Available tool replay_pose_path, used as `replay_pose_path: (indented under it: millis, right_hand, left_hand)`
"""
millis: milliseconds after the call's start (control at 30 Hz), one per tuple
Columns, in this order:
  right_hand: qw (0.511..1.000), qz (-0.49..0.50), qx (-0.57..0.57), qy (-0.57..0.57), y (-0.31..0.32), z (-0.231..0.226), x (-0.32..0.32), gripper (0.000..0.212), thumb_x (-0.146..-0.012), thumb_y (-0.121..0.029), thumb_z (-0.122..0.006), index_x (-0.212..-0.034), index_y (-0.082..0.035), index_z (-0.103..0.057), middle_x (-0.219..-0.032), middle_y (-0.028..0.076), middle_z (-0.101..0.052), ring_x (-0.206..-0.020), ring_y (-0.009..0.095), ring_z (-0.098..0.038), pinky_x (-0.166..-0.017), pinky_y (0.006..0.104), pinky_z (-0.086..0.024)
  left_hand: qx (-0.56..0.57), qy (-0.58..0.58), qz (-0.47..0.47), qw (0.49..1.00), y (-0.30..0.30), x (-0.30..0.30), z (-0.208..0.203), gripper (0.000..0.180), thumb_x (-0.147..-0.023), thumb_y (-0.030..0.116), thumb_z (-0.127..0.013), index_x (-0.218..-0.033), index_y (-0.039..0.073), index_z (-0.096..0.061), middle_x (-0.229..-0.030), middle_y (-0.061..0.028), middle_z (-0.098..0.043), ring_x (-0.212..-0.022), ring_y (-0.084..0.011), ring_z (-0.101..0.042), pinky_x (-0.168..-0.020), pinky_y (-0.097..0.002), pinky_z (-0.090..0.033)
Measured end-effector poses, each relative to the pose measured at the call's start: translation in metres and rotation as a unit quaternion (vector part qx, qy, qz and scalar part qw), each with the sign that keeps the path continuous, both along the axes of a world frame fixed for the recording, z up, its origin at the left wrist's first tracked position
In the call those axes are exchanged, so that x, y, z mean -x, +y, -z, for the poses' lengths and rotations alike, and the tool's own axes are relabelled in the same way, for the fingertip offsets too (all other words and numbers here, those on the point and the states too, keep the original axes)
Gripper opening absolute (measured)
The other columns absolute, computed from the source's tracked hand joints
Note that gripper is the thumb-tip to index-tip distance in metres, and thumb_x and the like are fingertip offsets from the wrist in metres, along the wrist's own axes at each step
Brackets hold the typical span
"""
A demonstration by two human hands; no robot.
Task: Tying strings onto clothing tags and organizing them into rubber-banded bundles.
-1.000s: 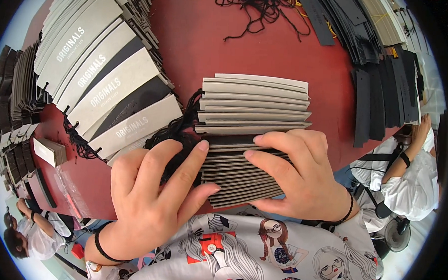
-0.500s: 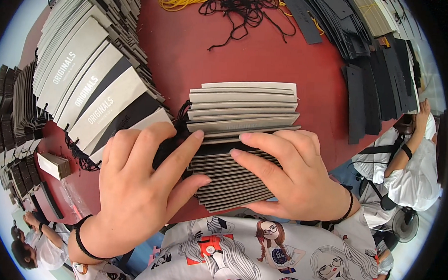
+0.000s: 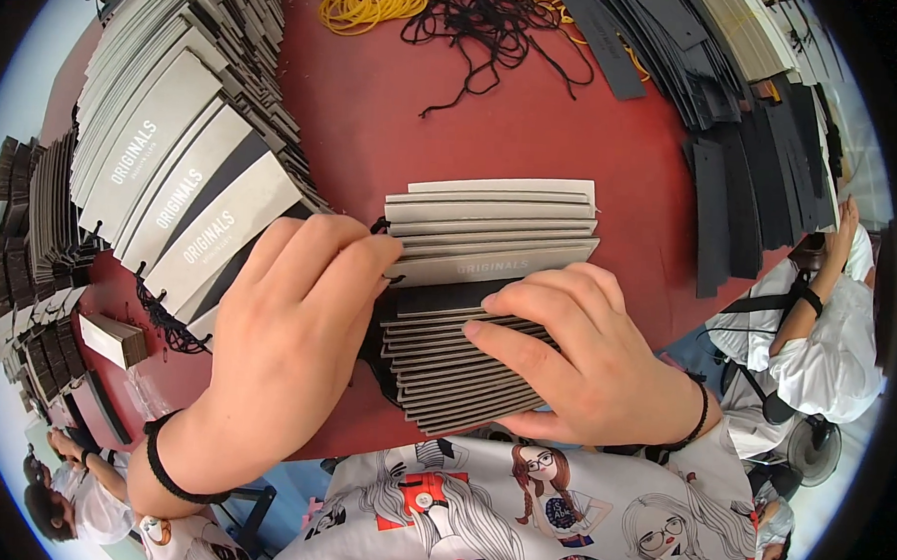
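Observation:
In front of me lies a row of grey-white hang tags (image 3: pixel 491 214), overlapping in a stack with their edges toward me. A dark tag face (image 3: pixel 433 300) shows in a gap midway along it. My right hand (image 3: pixel 585 356) grips the right side of the row, two fingertips at the gap and the thumb near the close end. At the row's left end, my left hand (image 3: pixel 302 304) has its fingers drawn together beside the tags' black cords (image 3: pixel 393 279). What sits between those fingers is hidden.
A long fanned pile of corded tags (image 3: pixel 124 156) fills the left. Yellow bands (image 3: pixel 371 1) and loose black cords (image 3: pixel 484 31) lie at the far side. Black tags (image 3: pixel 743 183) are heaped at the right on the red table (image 3: pixel 376 107). Other people (image 3: pixel 816 336) sit beyond the table's edges.
My left hand has gone from spread fingers to fingers drawn together at the cord end. The gap in the row is wider, showing more of the dark tag. My right hand has barely moved.

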State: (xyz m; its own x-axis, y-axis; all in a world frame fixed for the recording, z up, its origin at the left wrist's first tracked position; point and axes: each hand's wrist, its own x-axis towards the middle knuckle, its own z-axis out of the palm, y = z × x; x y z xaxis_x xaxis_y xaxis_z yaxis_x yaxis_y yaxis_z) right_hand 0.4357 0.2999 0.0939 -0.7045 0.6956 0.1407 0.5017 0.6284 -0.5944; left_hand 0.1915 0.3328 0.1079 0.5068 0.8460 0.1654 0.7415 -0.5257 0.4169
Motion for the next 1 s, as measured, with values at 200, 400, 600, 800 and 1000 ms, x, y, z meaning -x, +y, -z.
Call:
replay_pose_path:
  millis: [200, 400, 600, 800, 1000]
  right_hand:
    - [1.0, 0.001, -0.002, -0.003, 0.0, 0.0, 0.0, 0.076, -0.054, -0.026, -0.084, -0.122, -0.004, -0.059, -0.123, 0.012, -0.051, -0.111, 0.03, -0.052, -0.094, 0.0475, -0.039]
    - [1.0, 0.003, -0.003, -0.004, 0.0, 0.002, 0.0, 0.075, -0.054, -0.028, -0.084, -0.121, -0.005, -0.06, -0.124, 0.011, -0.052, -0.112, 0.03, -0.052, -0.095, 0.0471, -0.039]
    - [1.0, 0.009, -0.017, -0.011, -0.002, 0.001, 0.0, 0.074, -0.055, -0.029, -0.083, -0.121, -0.006, -0.061, -0.127, 0.011, -0.052, -0.117, 0.029, -0.05, -0.095, 0.0468, -0.038]
    - [0.998, 0.038, -0.036, -0.029, -0.001, -0.002, 0.0, 0.08, -0.056, -0.034, -0.083, -0.129, -0.01, -0.059, -0.131, 0.011, -0.051, -0.118, 0.03, -0.05, -0.095, 0.0467, -0.037]
    - [0.999, 0.037, -0.005, -0.025, 0.003, -0.001, 0.001, 0.086, -0.058, -0.036, -0.083, -0.136, -0.011, -0.054, -0.129, 0.012, -0.05, -0.113, 0.031, -0.05, -0.093, 0.0465, -0.038]
  left_hand:
    - [-0.005, -0.025, -0.011, 1.0, 0.003, -0.001, 0.01, 0.027, -0.074, -0.002, -0.072, -0.099, 0.004, -0.066, -0.095, -0.01, -0.062, -0.085, -0.03, -0.059, -0.075, -0.0386, -0.048]
    - [-0.09, -0.019, 0.034, 0.995, 0.0, 0.005, 0.021, 0.024, -0.072, 0.0, -0.069, -0.095, 0.006, -0.067, -0.093, -0.0054, -0.062, -0.079, -0.0242, -0.058, -0.066, -0.0331, -0.049]
    - [-0.012, -0.08, 0.0, 0.997, -0.006, 0.006, 0.016, 0.028, -0.068, -0.006, -0.076, -0.093, 0.004, -0.069, -0.094, -0.0084, -0.067, -0.083, -0.0253, -0.063, -0.071, -0.0333, -0.05]
    - [0.048, -0.09, -0.003, 0.995, -0.006, 0.007, 0.013, 0.026, -0.072, -0.01, -0.072, -0.095, 0.003, -0.068, -0.094, -0.0105, -0.068, -0.083, -0.0265, -0.064, -0.071, -0.0336, -0.051]
    - [0.094, -0.081, 0.013, 0.992, 0.0, 0.01, 0.006, 0.028, -0.077, -0.011, -0.067, -0.101, 0.002, -0.067, -0.094, -0.012, -0.065, -0.084, -0.0273, -0.063, -0.072, -0.0321, -0.051]
